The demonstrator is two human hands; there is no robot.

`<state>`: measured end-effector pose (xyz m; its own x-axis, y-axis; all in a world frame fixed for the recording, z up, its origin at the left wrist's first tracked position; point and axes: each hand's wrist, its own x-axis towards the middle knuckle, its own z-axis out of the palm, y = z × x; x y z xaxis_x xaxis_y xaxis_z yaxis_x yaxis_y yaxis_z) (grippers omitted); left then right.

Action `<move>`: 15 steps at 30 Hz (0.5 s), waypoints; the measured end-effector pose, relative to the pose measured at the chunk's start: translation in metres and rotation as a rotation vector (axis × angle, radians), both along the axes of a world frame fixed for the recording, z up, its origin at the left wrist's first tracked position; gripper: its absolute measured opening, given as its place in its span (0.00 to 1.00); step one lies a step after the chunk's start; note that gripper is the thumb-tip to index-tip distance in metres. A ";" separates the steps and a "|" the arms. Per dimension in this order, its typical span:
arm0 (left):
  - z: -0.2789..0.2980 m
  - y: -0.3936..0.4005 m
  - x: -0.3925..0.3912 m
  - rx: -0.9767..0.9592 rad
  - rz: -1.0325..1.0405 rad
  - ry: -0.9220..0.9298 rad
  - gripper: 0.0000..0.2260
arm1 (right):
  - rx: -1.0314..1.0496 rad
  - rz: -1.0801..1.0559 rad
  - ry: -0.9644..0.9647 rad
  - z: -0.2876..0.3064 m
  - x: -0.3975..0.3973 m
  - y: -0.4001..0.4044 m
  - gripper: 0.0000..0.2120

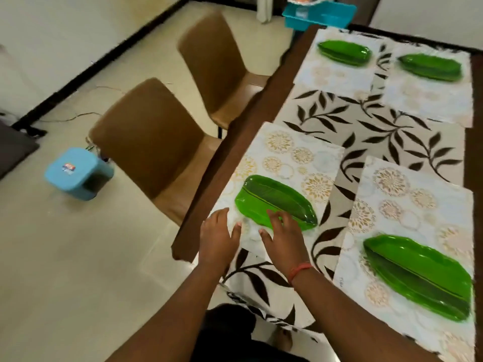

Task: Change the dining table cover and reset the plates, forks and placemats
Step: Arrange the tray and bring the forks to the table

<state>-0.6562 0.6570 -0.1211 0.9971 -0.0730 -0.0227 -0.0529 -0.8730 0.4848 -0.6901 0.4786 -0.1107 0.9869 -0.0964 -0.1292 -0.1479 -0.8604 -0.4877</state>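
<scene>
A cream table cover with dark leaf print lies on the dark wooden dining table. Several floral placemats lie on it, each bearing a green leaf-shaped plate. The near-left placemat holds a green plate. My left hand rests flat on that placemat's near corner, fingers straight. My right hand lies with straight fingers on the plate's near edge and the placemat. Another plate sits on the near-right placemat. Two far plates sit on far placemats. No forks show.
Two brown chairs stand along the table's left side. A light blue stool sits on the tiled floor at the left. A turquoise basket stands beyond the table's far end.
</scene>
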 end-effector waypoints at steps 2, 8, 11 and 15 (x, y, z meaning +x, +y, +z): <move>0.006 0.031 -0.014 0.121 0.033 0.019 0.28 | -0.009 0.116 0.039 0.001 0.002 0.029 0.31; 0.028 0.154 -0.027 0.304 0.300 0.137 0.34 | -0.143 0.484 0.066 0.025 0.036 0.125 0.41; 0.028 0.221 -0.023 0.314 0.374 0.140 0.36 | -0.223 0.607 0.069 0.042 0.071 0.183 0.39; 0.028 0.324 -0.017 0.340 0.401 0.130 0.35 | -0.290 0.693 0.051 0.037 0.109 0.294 0.42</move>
<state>-0.6736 0.9809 -0.0927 0.9326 0.3457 -0.1040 0.3584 -0.9212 0.1513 -0.5808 0.7726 -0.0735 0.8276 0.5074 -0.2402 0.4577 -0.8576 -0.2346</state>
